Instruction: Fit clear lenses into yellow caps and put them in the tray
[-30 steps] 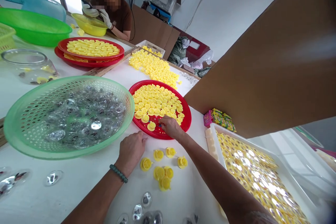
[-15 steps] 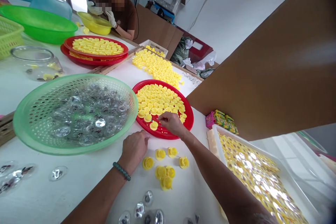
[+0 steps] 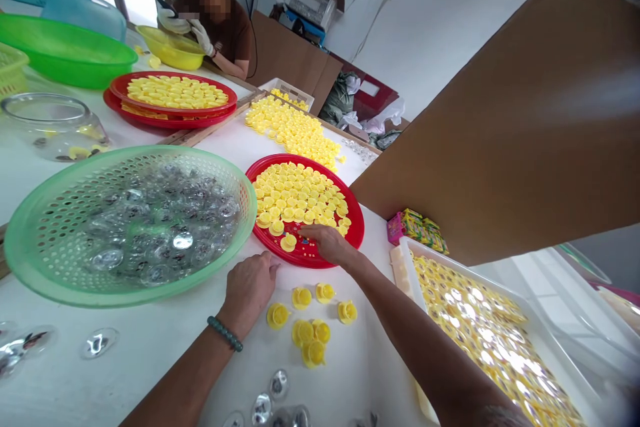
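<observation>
A red perforated tray (image 3: 350,227) full of yellow plastic caps (image 3: 295,193) lies in front of me on the white table. My right hand (image 3: 327,243) rests on the tray's near part, fingers pinched low at the edge of the caps; what they hold is hidden. My left hand (image 3: 249,290) lies curled on the table, fingertips touching the tray's near rim. Several loose yellow caps (image 3: 307,320) lie on the table just below both hands.
A green perforated basket (image 3: 30,260) of clear domes sits left. A white tray (image 3: 550,340) of finished pieces is right, under a large cardboard sheet (image 3: 525,120). Further off are stacked red trays (image 3: 170,117), more yellow caps (image 3: 293,127), a glass bowl (image 3: 55,123) and a gloved person (image 3: 215,20).
My right hand lifted slightly over the caps, then came back down onto the tray's near part. My left hand has stayed at the rim.
</observation>
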The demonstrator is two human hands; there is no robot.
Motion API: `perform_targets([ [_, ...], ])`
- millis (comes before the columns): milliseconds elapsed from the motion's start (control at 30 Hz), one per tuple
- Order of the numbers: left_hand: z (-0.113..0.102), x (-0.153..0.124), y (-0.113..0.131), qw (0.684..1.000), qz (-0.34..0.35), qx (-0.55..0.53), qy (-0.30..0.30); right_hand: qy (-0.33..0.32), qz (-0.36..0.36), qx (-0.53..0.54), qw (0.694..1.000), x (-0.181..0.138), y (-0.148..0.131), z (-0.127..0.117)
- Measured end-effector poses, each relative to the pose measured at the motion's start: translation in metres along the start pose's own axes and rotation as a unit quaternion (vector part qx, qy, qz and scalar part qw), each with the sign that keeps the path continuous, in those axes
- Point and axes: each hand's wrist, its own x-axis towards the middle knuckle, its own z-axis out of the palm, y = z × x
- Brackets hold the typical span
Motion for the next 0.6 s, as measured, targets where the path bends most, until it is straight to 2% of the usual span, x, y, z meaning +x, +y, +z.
perform_targets([
  [100,0.0,0.0,0.0,1.0,0.003,-0.001,-0.003,-0.025,-0.035,-0.021,0.999,-0.008,0.003,0.006],
  [233,0.001,0.0,0.0,1.0,0.007,0.003,-0.004,-0.002,-0.047,0.011,0.999,-0.013,0.001,0.01],
  [433,0.002,0.0,-0.001,1.0,0.001,0.006,-0.003,0.094,0.026,0.085,0.992,-0.007,0.002,0.021],
  [600,0.001,0.001,0.0,1.0,-0.001,0.006,-0.005,0.148,0.061,0.128,0.979,0.001,-0.012,0.017],
])
